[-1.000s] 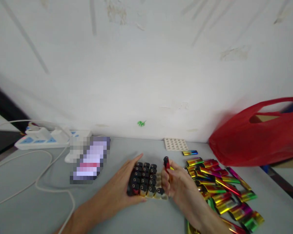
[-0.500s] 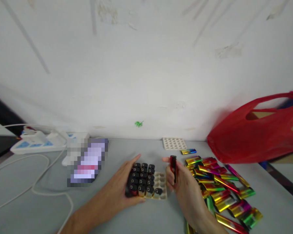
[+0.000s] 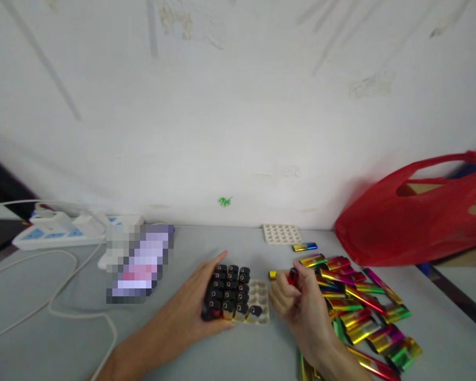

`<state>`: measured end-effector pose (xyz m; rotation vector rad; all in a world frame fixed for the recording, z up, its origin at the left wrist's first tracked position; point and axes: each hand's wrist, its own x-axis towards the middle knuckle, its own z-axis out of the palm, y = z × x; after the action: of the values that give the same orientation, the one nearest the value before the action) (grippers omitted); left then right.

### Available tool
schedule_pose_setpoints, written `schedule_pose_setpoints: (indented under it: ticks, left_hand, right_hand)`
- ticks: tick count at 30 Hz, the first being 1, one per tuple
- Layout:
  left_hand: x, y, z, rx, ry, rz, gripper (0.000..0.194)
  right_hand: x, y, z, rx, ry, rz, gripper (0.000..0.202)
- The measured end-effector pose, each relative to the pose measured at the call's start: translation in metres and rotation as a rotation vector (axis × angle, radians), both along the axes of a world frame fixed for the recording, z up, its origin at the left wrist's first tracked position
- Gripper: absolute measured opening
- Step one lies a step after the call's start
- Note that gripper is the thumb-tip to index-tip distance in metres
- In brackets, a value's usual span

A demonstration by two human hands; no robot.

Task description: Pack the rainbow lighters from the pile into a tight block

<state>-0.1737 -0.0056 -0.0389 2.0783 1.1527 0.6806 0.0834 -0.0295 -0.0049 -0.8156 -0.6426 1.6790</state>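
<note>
My left hand (image 3: 186,301) curls round the left side of a pale moulded tray (image 3: 262,295). Several black-topped lighters (image 3: 229,295) stand upright in it, some showing gold or red below the tops. The tray's right-hand pockets hold none, apart from a tilted lighter (image 3: 255,311) at the front. Just right of the tray, my right hand (image 3: 297,307) is closed round a red and black lighter (image 3: 293,274), most of which the fingers hide. A small gold end (image 3: 272,275) shows left of those fingers; whether it is held I cannot tell.
A heap of shiny, coloured metallic lighter-like pieces (image 3: 365,296) lies on the right. Behind are a second pale tray (image 3: 281,234), a blue-gold piece (image 3: 304,247) and a red plastic bag (image 3: 400,227). A phone (image 3: 143,262), power strip (image 3: 63,233) and white cable (image 3: 83,316) occupy the left.
My right hand has turned and its fingers have curled in; the lighter, upright and mostly visible before, is now largely hidden. The gold end has come into view. My left hand stays at the tray.
</note>
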Motion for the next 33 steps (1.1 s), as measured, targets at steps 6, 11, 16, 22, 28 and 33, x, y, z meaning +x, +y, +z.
schedule_pose_setpoints:
  ticks: [6, 11, 16, 22, 28, 33]
  left_hand:
    - [-0.0003, 0.0003, -0.0007, 0.000, 0.005, 0.005, 0.118]
    - [0.0000, 0.0005, -0.0012, 0.001, 0.016, 0.003, 0.117]
    - [-0.0004, 0.0007, -0.0030, 0.003, 0.015, 0.006, 0.120]
    - [-0.0003, 0.0001, -0.0021, 0.002, 0.014, 0.004, 0.117]
    - [-0.0014, -0.0009, -0.0033, 0.024, 0.019, 0.012, 0.115]
    - [-0.0005, 0.0002, -0.0027, 0.024, 0.014, 0.011, 0.117]
  right_hand:
    - [0.0010, -0.0030, 0.0011, -0.035, 0.086, -0.013, 0.063]
    - [0.0006, 0.0008, 0.0001, -0.006, 0.123, 0.025, 0.069]
    - [0.0006, 0.0019, -0.0021, 0.013, 0.130, 0.121, 0.071]
    - [-0.0016, -0.0003, -0.0041, 0.027, 0.124, 0.142, 0.068]
    - [-0.0039, -0.0012, -0.0041, -0.009, 0.044, 0.103, 0.066]
    - [-0.0037, -0.0034, -0.0052, -0.075, -0.021, 0.047, 0.061]
